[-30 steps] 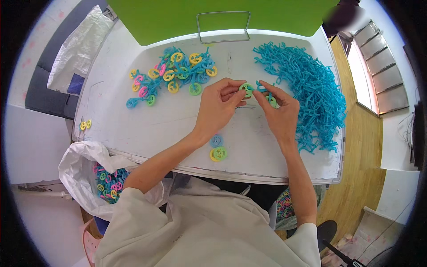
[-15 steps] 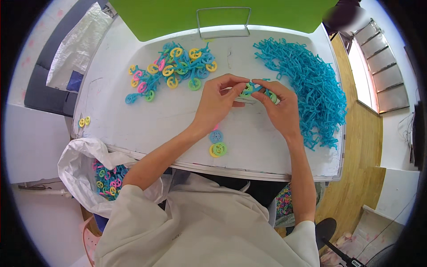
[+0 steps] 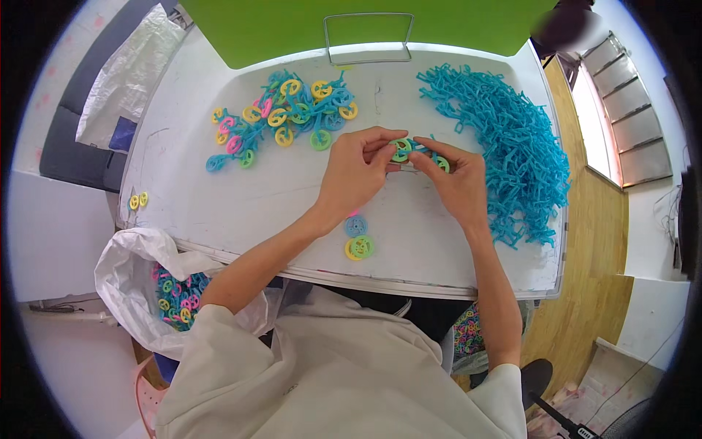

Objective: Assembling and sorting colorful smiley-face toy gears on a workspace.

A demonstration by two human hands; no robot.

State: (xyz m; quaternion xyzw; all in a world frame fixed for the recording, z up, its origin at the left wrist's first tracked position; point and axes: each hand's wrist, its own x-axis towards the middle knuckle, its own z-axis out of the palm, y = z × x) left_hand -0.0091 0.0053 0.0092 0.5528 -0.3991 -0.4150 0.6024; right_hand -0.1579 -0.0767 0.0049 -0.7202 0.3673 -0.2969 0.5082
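Over the middle of the white table, my left hand pinches a light green plastic wheel between thumb and fingers. Close beside it my right hand is closed on a blue plastic connector, mostly hidden by the fingers, and a second green wheel shows under its thumb. The connector reaches to the left wheel; whether it is seated there I cannot tell. Nearer to me lie a few loose wheels: a blue wheel, a green wheel overlapping a yellow one, and a bit of pink.
A large heap of blue connectors covers the table's right side. Wheels joined to connectors lie at the back left. Two yellow wheels rest at the left edge. A white sack of coloured parts stands at the lower left.
Both hands have shifted only slightly. The left green wheel has turned to show more of its face, and my right fingers have moved a little left and down.
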